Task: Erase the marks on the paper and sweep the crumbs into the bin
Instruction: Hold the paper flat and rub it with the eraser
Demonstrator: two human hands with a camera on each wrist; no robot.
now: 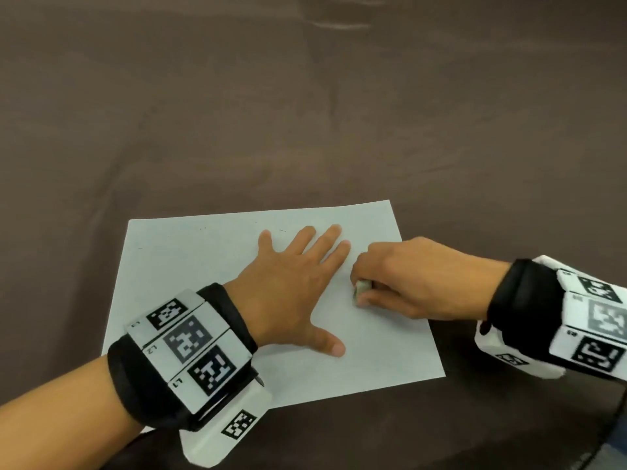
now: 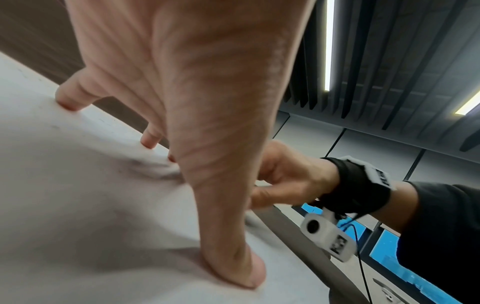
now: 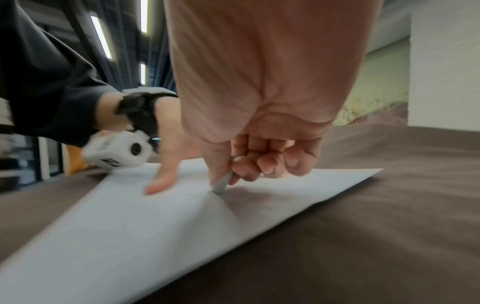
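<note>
Brown cloth (image 1: 305, 113) covers the whole table in front of me, loosely wrinkled, with a pale crease near the far edge. One white sheet of paper (image 1: 203, 259) lies flat on it, directly on the cloth, turned a bit so its corners are askew to me. The far right corner of the paper shows sharp against the brown in the right wrist view. Faint small specks sit near the paper's far edge; too tiny to tell what they are.

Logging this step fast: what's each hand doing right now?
Left hand: open, fingers spread, pressing flat on the paper.
Right hand: closed, pinching the eraser against the paper.
</note>
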